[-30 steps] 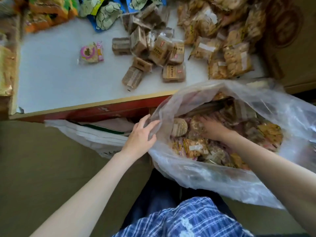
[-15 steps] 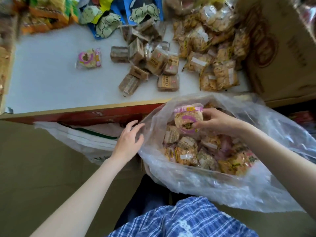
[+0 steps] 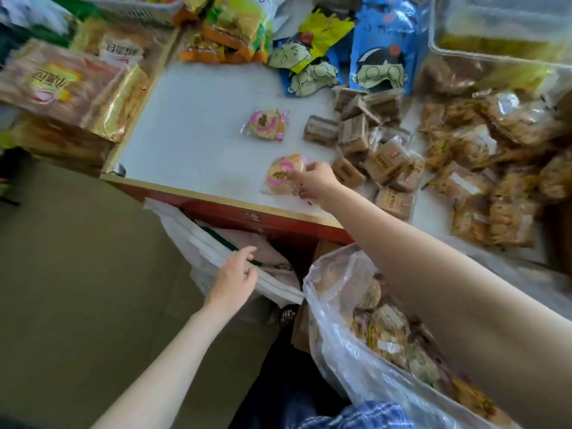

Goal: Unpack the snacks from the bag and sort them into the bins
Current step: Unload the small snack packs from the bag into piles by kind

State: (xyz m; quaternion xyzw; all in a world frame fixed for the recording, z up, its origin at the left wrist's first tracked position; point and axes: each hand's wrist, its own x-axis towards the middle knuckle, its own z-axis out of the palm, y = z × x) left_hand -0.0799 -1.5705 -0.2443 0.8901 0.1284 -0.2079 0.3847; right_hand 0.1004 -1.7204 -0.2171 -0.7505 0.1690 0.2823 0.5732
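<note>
My right hand reaches over the white table and pinches a round pink-ringed snack packet low over the table near its front edge. A second pink-ringed packet lies farther back. The clear plastic bag with several wrapped snacks sits on my lap at the lower right. My left hand hovers with relaxed fingers left of the bag, over a white bag, holding nothing.
A pile of brown square packets and a heap of golden snack packs cover the table's right side. Blue and yellow cartoon bags lie at the back. Large golden packs stand on the left.
My right hand lifted a pink-ringed packet out of the clear bag and carried it left over the table. My left hand let go of the bag's rim and drifted left.
</note>
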